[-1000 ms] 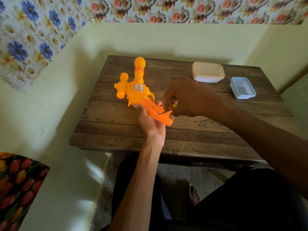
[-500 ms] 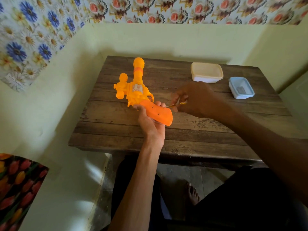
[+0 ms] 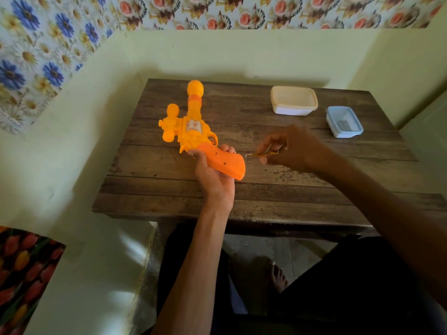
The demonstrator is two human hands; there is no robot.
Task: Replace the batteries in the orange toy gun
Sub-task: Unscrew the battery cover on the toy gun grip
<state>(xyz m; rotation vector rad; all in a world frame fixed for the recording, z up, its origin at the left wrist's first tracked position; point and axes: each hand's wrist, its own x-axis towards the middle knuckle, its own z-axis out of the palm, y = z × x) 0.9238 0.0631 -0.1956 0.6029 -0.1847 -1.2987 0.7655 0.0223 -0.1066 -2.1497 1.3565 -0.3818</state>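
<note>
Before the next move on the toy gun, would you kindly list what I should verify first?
1. Steady hold: left hand grips the toy gun by its handle. Ok.
2. Tool ready: right hand pinches the small screwdriver. Ok.
3. Tip seated in a screw: it hangs clear of the handle. Not ok.
4. Battery cover off: the handle shows no opening. Not ok.
5. Fresh batteries at hand: white container is lidded, blue container contents unclear. Cannot tell.

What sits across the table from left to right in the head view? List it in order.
orange toy gun → thin tool → cream-lidded box → blue-lidded box. The left hand, round the gun's grip, and the right hand, pinching the tool, overlap these and are left out.
</note>
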